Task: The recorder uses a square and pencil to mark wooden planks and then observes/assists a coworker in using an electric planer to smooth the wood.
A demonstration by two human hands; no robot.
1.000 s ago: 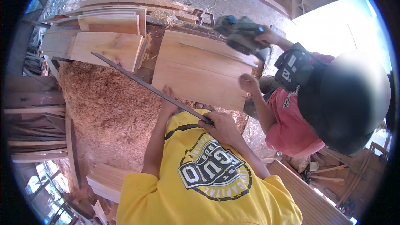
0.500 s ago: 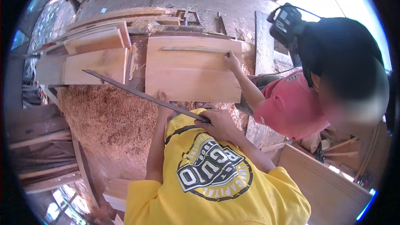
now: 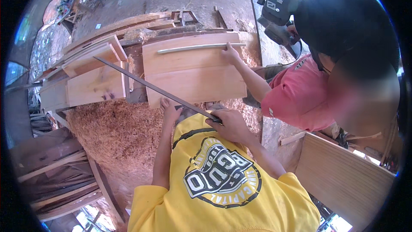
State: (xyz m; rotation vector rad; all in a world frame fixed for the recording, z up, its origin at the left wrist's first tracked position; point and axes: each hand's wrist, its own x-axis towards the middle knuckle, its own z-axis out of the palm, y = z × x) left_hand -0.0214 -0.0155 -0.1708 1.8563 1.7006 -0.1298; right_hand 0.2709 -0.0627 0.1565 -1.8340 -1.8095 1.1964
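Scanning left: my left hand lies open on the board's near edge on the bench. The ruler still slants across it, my right hand gripping its end. A co-worker's hand has shifted onto the pale strip.

Floor carries a sawdust heap near-left, pale wooden panels stacked centre, planks left, more boards far behind.
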